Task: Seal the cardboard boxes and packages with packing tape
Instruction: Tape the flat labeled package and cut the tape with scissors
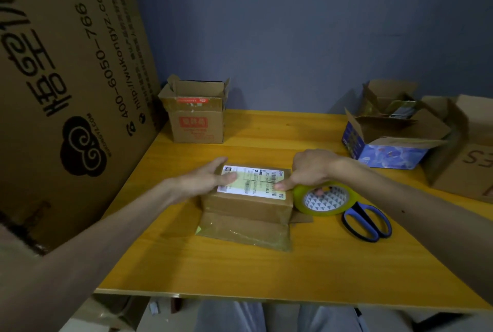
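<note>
— At the middle left of the frame, what is the left hand [210, 181] doing?
— It lies flat with straight fingers and presses on the left end of the brown box [248, 206], which stands in the middle of the table [240, 270]. A yellowish tape strip runs across the top, over the shipping label [253, 181]. To the right, the right hand [312, 169] grips the tape roll [324, 199] just beside the box's right edge. Its fingers are curled into the core and its thumb presses the strip down.
— Which step is this?
— I judge it is laying tape along the top. Next, the strip should go down the right side and be cut. The scissors [369, 221] lie near, at the lower right.
— Can any writing be read?
— The large carton [66, 78] at the left shows "400-6050-766" and a web address like "mukongyz.com". The small open box [197, 115] behind has red labels, which are unreadable. The shipping label has barcodes, but the print is too small. The far-right carton [469, 155] shows "ES".
</note>
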